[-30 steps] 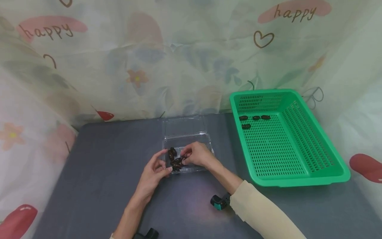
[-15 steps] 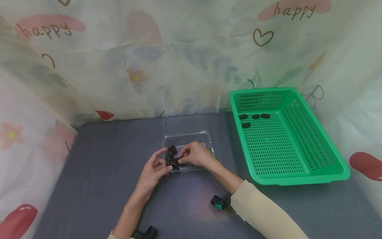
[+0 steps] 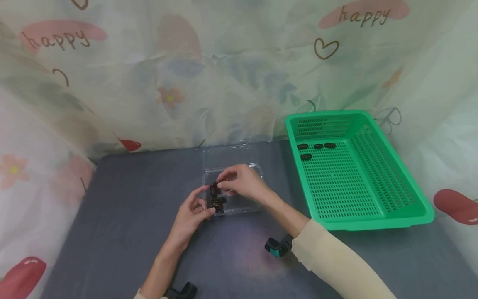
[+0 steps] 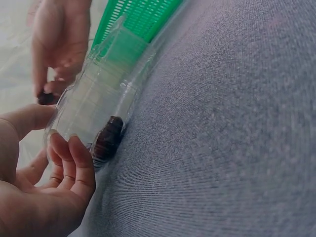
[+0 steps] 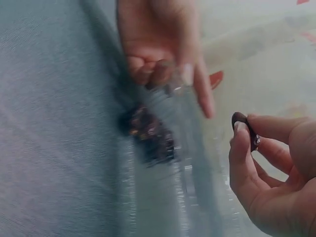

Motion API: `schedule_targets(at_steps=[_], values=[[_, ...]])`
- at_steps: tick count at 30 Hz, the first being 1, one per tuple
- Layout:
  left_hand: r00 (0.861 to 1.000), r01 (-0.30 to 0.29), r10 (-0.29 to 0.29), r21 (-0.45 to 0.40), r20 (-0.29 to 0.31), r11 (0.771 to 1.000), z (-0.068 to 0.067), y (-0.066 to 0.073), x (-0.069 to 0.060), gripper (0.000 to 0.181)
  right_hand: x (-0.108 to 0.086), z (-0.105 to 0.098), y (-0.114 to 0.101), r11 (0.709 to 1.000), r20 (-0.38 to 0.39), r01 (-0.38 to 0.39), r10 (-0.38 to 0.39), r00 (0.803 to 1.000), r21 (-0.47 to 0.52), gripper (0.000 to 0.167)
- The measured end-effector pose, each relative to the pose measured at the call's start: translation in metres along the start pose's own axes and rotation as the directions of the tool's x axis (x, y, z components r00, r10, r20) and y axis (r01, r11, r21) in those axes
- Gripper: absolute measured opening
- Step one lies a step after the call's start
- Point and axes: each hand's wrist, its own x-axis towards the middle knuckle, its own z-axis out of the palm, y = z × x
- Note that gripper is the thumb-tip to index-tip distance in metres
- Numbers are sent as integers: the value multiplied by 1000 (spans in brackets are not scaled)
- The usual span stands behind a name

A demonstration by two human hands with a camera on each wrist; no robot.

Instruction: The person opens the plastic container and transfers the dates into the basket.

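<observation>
My right hand (image 3: 244, 181) pinches a dark brown, wrinkled date (image 5: 254, 140) between thumb and fingertips, raised over the left part of a clear plastic clamshell box (image 3: 242, 207). Several more dates (image 3: 218, 202) lie heaped at that box's left end; another date (image 4: 107, 138) shows through its wall in the left wrist view. At the left side, my left hand (image 3: 191, 218) grips the box, its thumb at the near corner and its index finger along the far part of the edge. The lid (image 3: 231, 155) stands folded back, away from me.
To the right is a green plastic basket (image 3: 345, 178) with slotted walls, several dates (image 3: 330, 145) spaced out in its far left corner. A grey cloth (image 3: 142, 199) covers the table. Behind hangs a printed curtain (image 3: 239, 83).
My right hand has moved away from me and slightly up, from the near heap to the box's far left part, carrying a date. The left hand stays put on the box.
</observation>
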Motion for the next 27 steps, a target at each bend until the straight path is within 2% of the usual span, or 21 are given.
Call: schedule_targets(at_steps=[2,8,12,17,27], values=[[1000,-2,2,-1,-6,1000,-1,0,0,64,-2,-4,-8,1000,17,2,-3,1000,26,18],[1000,-7,7,-21,8,1000,0,-3,2,64,-10,-23,-25,999,71,40,-41,997,18,21],[1000,-12,12,-23,-8,1000,1,-3,1,65,-12,-36,-31,994,92,83,-89,992,66,24],[1000,-11,10,-20,-23,1000,0,-3,1,67,-13,-56,-33,990,84,103,-111,990,94,25],[1000,2,-2,-5,-10,1000,0,-2,0,65,-23,-105,-31,994,17,88,-89,996,69,27]])
